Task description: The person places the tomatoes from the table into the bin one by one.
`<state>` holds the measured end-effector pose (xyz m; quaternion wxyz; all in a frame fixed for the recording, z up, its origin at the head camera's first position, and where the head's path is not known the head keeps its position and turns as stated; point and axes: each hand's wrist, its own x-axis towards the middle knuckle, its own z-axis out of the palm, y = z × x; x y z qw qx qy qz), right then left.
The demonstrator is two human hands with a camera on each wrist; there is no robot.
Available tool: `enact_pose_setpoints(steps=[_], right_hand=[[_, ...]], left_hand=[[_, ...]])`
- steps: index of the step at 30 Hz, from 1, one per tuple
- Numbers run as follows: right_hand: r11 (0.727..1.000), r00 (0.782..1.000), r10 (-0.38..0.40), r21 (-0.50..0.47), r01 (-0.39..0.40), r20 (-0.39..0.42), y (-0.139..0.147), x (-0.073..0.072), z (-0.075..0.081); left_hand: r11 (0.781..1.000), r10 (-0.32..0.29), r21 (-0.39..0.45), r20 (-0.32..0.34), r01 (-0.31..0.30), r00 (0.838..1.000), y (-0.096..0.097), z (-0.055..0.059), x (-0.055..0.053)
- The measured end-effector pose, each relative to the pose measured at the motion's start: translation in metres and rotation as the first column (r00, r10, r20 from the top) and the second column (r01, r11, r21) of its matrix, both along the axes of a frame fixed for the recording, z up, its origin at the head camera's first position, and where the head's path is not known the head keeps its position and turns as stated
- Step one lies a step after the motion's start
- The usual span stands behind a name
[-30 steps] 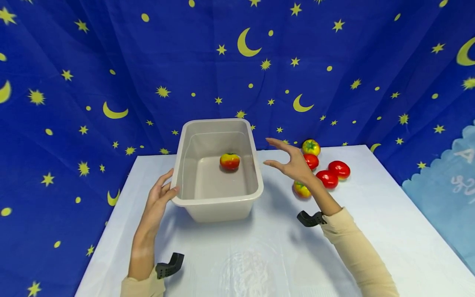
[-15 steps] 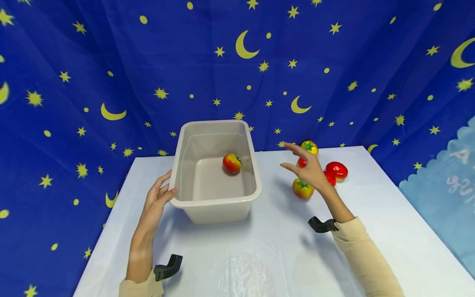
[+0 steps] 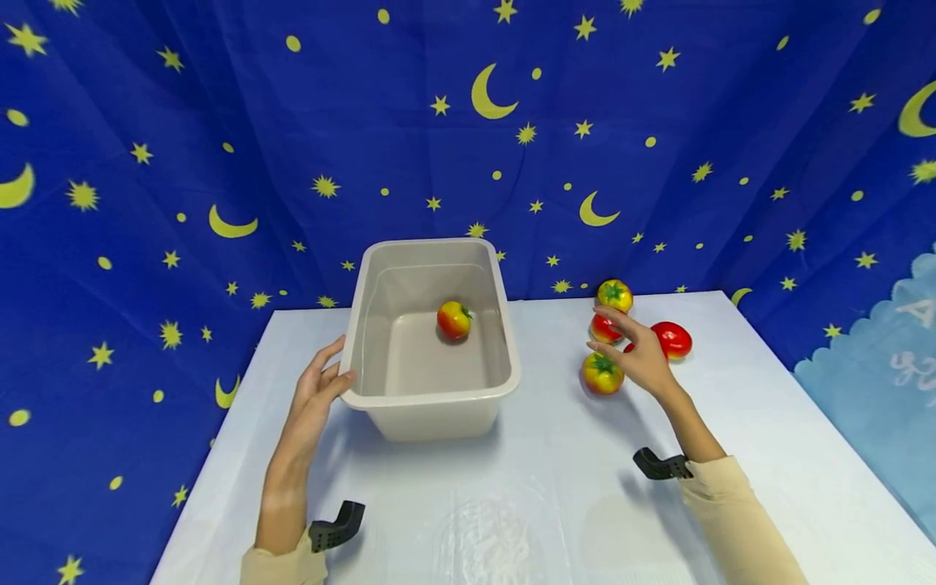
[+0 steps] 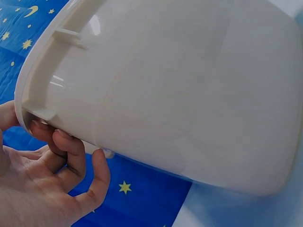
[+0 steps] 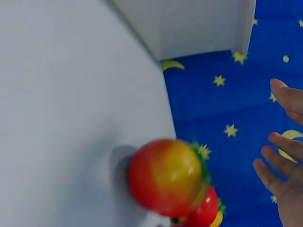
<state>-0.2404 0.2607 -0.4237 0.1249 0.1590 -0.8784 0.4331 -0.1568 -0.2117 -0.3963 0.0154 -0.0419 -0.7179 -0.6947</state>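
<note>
My left hand grips the near left rim of a pale grey plastic basin, thumb over the lip. In the left wrist view its curled fingers sit under the rim, against the outer wall. Inside the basin lies one red-and-yellow tomato. To the right, my right hand hovers over a loose group, thumb and fingers apart, holding nothing. Nearest its thumb is a yellow-and-red tomato with a green top, seen large in the right wrist view. A red tomato shows just beyond the fingers; another is mostly hidden by the hand.
Further right lies a glossy red tomato, and a yellow one is at the table's back edge. A white-covered table carries everything. Behind hangs a blue cloth with moons and stars; a light blue panel is at right.
My right hand has moved right and towards me, away from the basin and over the loose tomatoes. The tomato in the basin has rolled a little and turned. The left hand keeps its grip.
</note>
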Motion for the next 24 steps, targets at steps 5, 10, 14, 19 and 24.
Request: enact_pose_setpoints(steps=[5, 10, 14, 19, 24], right_hand=[[0.999, 0.999, -0.015, 0.051, 0.012, 0.048, 0.012, 0.005, -0.014], [0.999, 0.996, 0.018, 0.038, -0.021, 0.091, 0.021, 0.007, -0.025], [0.999, 0.992, 0.012, 0.034, -0.016, 0.127, 0.024, 0.009, -0.030], [0.999, 0.983, -0.024, 0.046, 0.016, 0.183, 0.027, 0.011, -0.036], [0.999, 0.974, -0.009, 0.043, -0.001, 0.225, 0.029, 0.011, -0.042]], left_hand=[[1.000, -0.004, -0.008, -0.001, 0.004, 1.000, 0.000, -0.001, 0.001], [1.000, -0.006, -0.010, 0.005, 0.006, 1.000, 0.001, 0.000, 0.001], [1.000, -0.005, -0.013, 0.004, 0.005, 1.000, 0.001, 0.001, 0.000], [1.000, 0.004, -0.019, 0.002, -0.004, 1.000, 0.001, 0.001, 0.000], [1.000, 0.007, -0.018, 0.004, -0.007, 1.000, 0.001, 0.001, 0.001]])
